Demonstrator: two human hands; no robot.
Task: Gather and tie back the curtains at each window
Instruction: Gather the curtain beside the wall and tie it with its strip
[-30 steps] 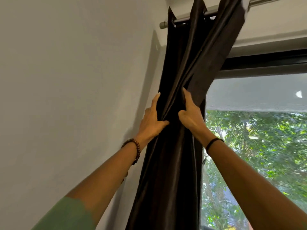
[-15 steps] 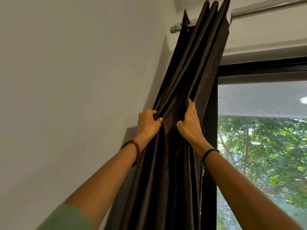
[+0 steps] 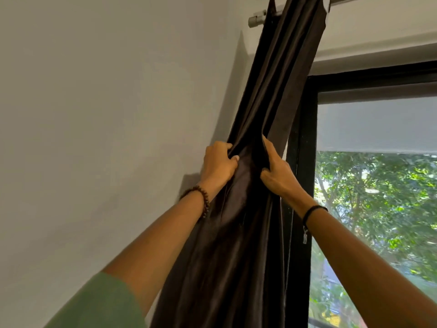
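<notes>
Two grips: both are a person's bare hands, held up high on one dark curtain [image 3: 236, 245].
Left grip [image 3: 218, 165]: the fingers are curled round a bunch of folds on the wall side, and the thumb presses on the cloth. It is full of curtain.
Right grip [image 3: 277, 172]: it pinches the window-side folds. The thumb is in front, one finger lies up along the fold, and the rest hide behind the cloth.
Curtain: it hangs from the rod [image 3: 257, 19] at the top. It is squeezed into a thin bundle between the wall [image 3: 106, 114] and the black window frame [image 3: 300, 209]. It is thinnest where the two grips hold it and wider below.
Window: green trees show through the glass, and a pale blind [image 3: 378, 124] covers the top part.
Wrists: brown beads [image 3: 201, 197] on the left, a thin black band [image 3: 312, 210] on the right.
Step now: I think this is the gathering step. The folds look bunched, but nothing is tied round them.
Tie: I can see no cord, hook or tie-back. It may be out of view.
Next move: one grip must hold the whole bundle alone, so the other can go free and fetch a tie. The bundle likely needs holding lower down, where a tie would sit.
Watch out: the cloth looks smooth and slippery, so folds could slide out of a loose hold.
</notes>
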